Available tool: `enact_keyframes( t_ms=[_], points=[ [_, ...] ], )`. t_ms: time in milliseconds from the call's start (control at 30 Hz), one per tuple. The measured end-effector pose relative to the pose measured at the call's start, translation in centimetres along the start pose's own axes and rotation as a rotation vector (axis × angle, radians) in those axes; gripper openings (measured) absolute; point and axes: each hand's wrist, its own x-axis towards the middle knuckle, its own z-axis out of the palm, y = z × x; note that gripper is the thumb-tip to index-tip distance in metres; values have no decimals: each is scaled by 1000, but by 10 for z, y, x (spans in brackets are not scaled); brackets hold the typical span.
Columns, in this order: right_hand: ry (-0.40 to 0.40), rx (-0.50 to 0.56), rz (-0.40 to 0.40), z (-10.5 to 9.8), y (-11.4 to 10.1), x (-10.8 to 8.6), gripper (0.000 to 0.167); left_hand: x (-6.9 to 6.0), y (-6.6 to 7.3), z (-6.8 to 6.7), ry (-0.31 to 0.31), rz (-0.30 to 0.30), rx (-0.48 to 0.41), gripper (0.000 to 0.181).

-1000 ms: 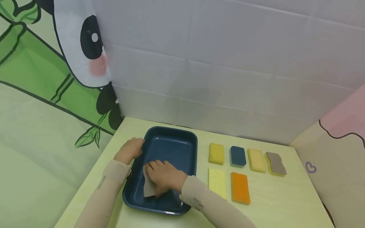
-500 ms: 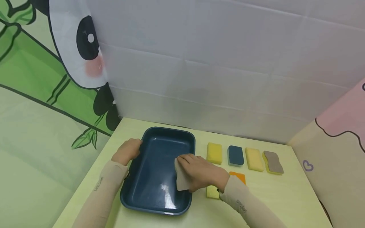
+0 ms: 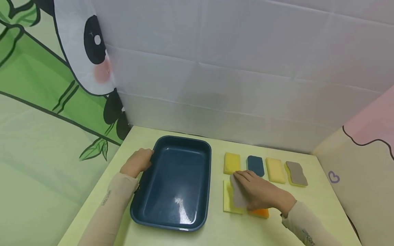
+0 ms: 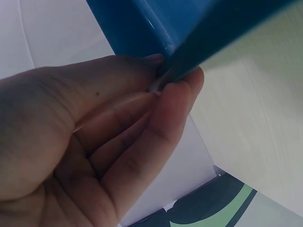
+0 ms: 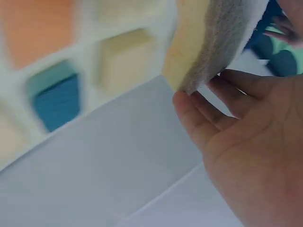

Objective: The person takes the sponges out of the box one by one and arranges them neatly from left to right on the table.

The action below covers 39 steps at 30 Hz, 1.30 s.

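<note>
On the left, my left hand [image 3: 136,163] pinches the left rim of a dark blue rectangular tray [image 3: 173,174]. The left wrist view shows thumb and fingers closed on the tray's edge [image 4: 208,38]. To the tray's right, my right hand [image 3: 263,193] grips a grey-faced scrub sponge [image 3: 239,194]. That sponge [image 5: 210,42] has a pale yellow layer in the right wrist view, with my fingertips along its edge. Below it lie a light yellow sponge [image 3: 228,201] and an orange sponge [image 3: 261,213], both partly hidden. Whether it touches them I cannot tell.
Behind my right hand a row of sponges lies on the pale table [image 3: 307,212]: a yellow sponge [image 3: 232,163], a dark blue sponge [image 3: 255,166], a cream-yellow sponge [image 3: 275,171] and a wavy grey-and-yellow sponge [image 3: 297,173]. A white cloth wall [image 3: 215,85] stands behind the table.
My right hand has carried the grey-faced sponge from inside the tray, over its right rim, to above the sponges on the right. My left hand stays on the rim.
</note>
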Motion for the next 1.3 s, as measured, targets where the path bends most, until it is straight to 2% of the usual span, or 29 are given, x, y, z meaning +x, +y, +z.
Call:
enact_keyframes(
  t_ms=[133, 333, 567, 733, 933, 1300],
  points=[
    [41, 21, 23, 10, 22, -25, 108, 2, 1, 0, 9, -5, 12, 22],
    [28, 100, 95, 20, 45, -50, 111, 0, 2, 1, 1, -3, 28, 26],
    [24, 109, 132, 31, 70, -77, 113, -1, 0, 1, 8, 1, 38, 18],
    [9, 128, 162, 43, 89, -96, 115, 1, -1, 1, 3, -9, 38, 20],
    [6, 136, 163, 55, 107, -106, 113, 3, 3, 1, 5, -13, 40, 22],
    [16, 111, 138, 74, 127, -111, 114, 5, 8, 4, 2, -29, 20, 31]
  ],
)
